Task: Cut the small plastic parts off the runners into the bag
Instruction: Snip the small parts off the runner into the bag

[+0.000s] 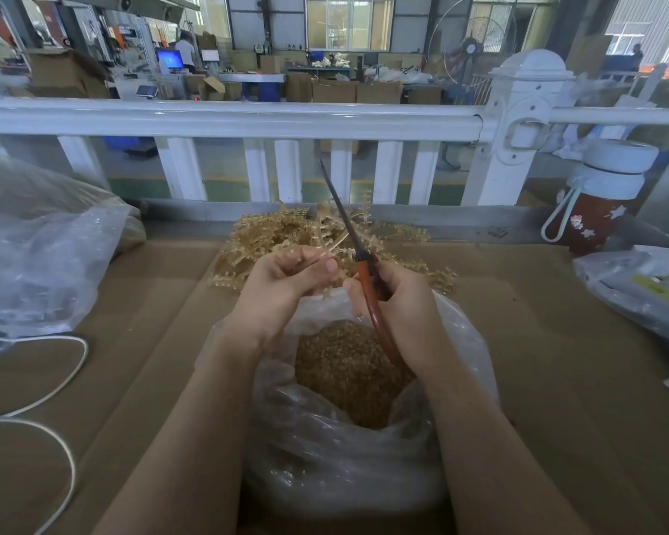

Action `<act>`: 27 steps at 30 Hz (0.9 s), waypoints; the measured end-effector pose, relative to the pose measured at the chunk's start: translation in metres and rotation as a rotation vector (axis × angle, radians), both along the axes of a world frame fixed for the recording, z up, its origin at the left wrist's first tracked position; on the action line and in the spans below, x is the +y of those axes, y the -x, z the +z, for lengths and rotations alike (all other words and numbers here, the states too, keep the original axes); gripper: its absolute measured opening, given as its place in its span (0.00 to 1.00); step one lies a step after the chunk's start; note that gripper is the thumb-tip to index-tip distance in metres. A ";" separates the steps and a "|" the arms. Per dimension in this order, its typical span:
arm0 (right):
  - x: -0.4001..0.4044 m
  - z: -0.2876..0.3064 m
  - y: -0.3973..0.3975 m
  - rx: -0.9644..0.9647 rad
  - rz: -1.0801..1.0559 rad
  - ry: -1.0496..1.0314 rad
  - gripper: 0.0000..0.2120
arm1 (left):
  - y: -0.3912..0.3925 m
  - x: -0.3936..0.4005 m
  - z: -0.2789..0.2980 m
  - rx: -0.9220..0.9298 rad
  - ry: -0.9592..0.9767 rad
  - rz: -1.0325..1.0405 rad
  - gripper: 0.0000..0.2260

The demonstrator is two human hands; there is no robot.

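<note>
The cutting step looks to be in hand, directly above the open bag (348,438), which sits at the near middle of the surface (557,341) and already holds a deep heap of cut amber parts (348,368). The left hand (286,281) pinches a thin runner (337,241) between thumb and fingertips, fingers curled close. The right hand (398,299) is wrapped round the orange handles of the scissors (364,264), blades pointing up and away (whether they stand apart is hard to tell). More uncut runners (286,233) lie heaped toward the far edge. Next, probably, the blades must meet the runner just at a part's stem, so the part drops into the bag.
</note>
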State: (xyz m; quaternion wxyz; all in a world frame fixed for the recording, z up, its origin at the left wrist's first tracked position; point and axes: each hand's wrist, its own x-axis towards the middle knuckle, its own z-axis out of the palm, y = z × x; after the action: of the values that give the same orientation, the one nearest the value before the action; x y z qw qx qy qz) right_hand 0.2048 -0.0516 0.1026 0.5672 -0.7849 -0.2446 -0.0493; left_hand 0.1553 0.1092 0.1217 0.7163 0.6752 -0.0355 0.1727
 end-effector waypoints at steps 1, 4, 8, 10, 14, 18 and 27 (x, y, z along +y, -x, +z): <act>-0.001 -0.001 0.000 -0.038 -0.041 0.038 0.12 | 0.000 0.001 0.000 -0.017 0.001 0.008 0.03; -0.004 -0.002 0.001 -0.155 -0.132 0.263 0.29 | -0.001 0.004 0.000 -0.039 0.053 0.051 0.02; -0.004 -0.003 0.000 -0.230 -0.163 0.403 0.32 | -0.001 0.006 0.000 -0.063 0.077 0.031 0.06; -0.004 -0.004 0.000 -0.268 -0.174 0.428 0.33 | -0.001 0.007 0.000 -0.074 0.098 0.012 0.05; -0.003 -0.005 0.001 -0.326 -0.175 0.428 0.32 | 0.000 0.007 0.001 -0.078 0.137 -0.007 0.07; -0.004 -0.003 0.001 -0.330 -0.174 0.436 0.32 | -0.001 0.008 -0.001 -0.066 0.143 0.027 0.07; -0.004 -0.001 0.004 -0.310 -0.170 0.391 0.33 | -0.002 0.009 -0.003 -0.094 0.153 0.015 0.06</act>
State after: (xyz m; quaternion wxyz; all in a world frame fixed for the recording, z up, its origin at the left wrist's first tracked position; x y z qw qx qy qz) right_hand 0.2009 -0.0557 0.1016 0.3545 -0.8803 -0.2666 -0.1685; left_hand 0.1573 0.1186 0.1190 0.7619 0.6100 -0.0506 0.2116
